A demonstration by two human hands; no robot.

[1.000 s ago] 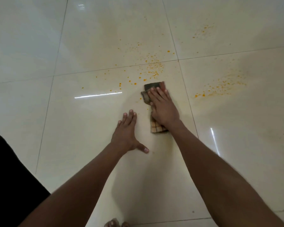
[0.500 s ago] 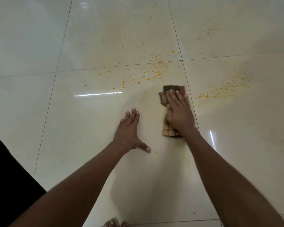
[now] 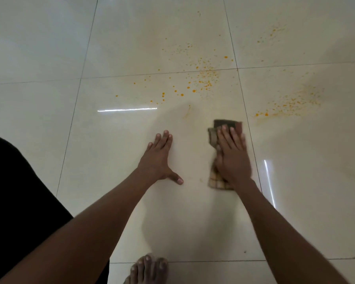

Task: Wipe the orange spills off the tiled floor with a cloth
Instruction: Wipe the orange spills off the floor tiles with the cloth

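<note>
My right hand (image 3: pixel 232 158) lies flat on a folded checked brown cloth (image 3: pixel 226 125), pressing it onto the cream tiled floor (image 3: pixel 111 181) beside a grout line. My left hand (image 3: pixel 158 158) rests flat on the tile to the left of the cloth, fingers spread, holding nothing. Orange spots (image 3: pixel 205 80) are scattered ahead of both hands across the tile joint. A second orange patch (image 3: pixel 289 103) lies ahead and to the right of the cloth. A faint smear (image 3: pixel 188 111) sits just ahead of the cloth's left side.
My bare foot (image 3: pixel 148 269) stands at the bottom edge, and my dark clothing (image 3: pixel 12 201) fills the lower left. Faint orange specks (image 3: pixel 275 33) mark the far right tile. Light streaks reflect on the glossy tiles.
My right hand has slid the cloth to the right and back towards me, away from the central orange spots. My left hand has stayed planted. My foot has come into view.
</note>
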